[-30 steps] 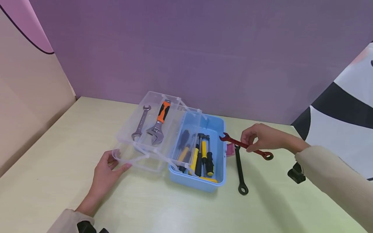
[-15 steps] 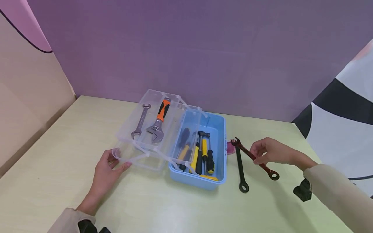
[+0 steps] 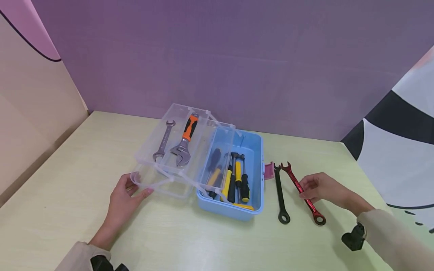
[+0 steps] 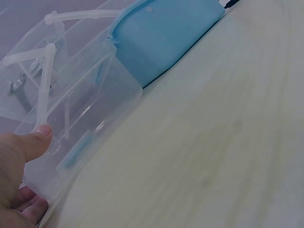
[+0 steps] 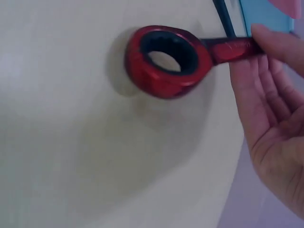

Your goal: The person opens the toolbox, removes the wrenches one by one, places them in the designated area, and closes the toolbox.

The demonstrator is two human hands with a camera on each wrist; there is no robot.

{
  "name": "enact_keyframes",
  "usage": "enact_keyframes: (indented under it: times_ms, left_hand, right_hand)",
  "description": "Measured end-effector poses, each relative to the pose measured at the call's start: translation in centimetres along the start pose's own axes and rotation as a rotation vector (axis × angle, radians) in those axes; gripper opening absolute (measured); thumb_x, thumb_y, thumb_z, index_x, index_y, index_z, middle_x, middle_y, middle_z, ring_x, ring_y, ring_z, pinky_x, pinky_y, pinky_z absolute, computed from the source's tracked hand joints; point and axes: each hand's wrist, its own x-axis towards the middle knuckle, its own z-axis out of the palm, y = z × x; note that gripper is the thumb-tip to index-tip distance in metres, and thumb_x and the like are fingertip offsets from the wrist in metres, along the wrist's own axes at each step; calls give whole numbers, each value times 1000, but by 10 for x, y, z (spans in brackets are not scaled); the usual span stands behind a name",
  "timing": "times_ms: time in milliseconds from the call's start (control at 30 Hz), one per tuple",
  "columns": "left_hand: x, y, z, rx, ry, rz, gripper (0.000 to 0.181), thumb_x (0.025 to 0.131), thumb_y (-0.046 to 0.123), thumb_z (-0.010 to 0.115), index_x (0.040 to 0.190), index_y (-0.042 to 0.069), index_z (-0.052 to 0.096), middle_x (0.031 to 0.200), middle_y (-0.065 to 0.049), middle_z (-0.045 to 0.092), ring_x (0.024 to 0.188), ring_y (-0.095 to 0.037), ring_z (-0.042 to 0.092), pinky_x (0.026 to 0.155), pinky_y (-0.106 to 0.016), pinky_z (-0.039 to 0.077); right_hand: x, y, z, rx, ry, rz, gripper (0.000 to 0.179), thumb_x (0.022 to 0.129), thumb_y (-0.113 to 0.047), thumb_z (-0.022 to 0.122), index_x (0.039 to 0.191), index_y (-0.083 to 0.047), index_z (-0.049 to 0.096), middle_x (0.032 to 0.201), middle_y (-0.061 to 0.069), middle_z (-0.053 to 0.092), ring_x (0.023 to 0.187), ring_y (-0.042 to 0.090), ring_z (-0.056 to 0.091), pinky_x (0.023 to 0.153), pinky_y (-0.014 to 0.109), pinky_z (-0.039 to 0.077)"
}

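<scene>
My right hand [image 3: 323,190] pinches a red combination wrench [image 3: 306,201] by its shaft, close over the table to the right of a black combination wrench [image 3: 280,195]. In the right wrist view the wrench's ring end [image 5: 164,61] is near the camera, thumb on one side of the shaft and fingers on the other. My left hand [image 3: 123,201] grips the outer corner of the clear lid [image 3: 169,188] of the blue toolbox [image 3: 230,213]; the left wrist view has its thumb [image 4: 35,142] on the lid's edge and fingers beneath.
Through the clear plastic show a silver combination wrench [image 3: 164,141] and an adjustable wrench [image 3: 184,146] with an orange and black handle. Several yellow and black tools, among them a screwdriver [image 3: 244,190], lie in the box. A pink latch [image 3: 269,171] sticks out rightward. A purple wall [image 3: 237,67] rises behind.
The right hand has carried the red wrench right and down, from beside the box and across the black wrench to a place right of it. The left hand stays on the lid.
</scene>
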Motion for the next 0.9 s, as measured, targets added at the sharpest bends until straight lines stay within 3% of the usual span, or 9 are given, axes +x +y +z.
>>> enact_keyframes:
  times_ms: [267, 533, 900]
  left_hand:
    - [1, -2, 0, 1, 4, 5, 62, 85, 11, 72, 133, -5, 36, 130, -26, 46, 125, -41, 49, 106, -42, 43]
    - [1, -2, 0, -9, 2, 13, 60, 85, 9, 71, 132, -5, 36, 130, -26, 46, 126, -40, 48, 106, -41, 42]
    - [2, -3, 0, -12, 5, 8, 61, 85, 11, 72, 132, -4, 36, 130, -26, 47, 126, -40, 48, 106, -41, 43]
  right_hand:
    - [0, 12, 5, 183, 37, 57, 32, 89, -12, 66, 108, 12, 55, 86, -3, 64, 78, 12, 63, 74, 30, 61]
    - [3, 18, 6, 387, 53, 145, 11, 92, -11, 63, 102, -7, 60, 87, -6, 65, 78, 9, 62, 74, 24, 60]
    - [5, 19, 13, 570, 89, 218, 5, 92, -9, 62, 97, -12, 62, 85, -3, 67, 73, 8, 64, 70, 19, 59]
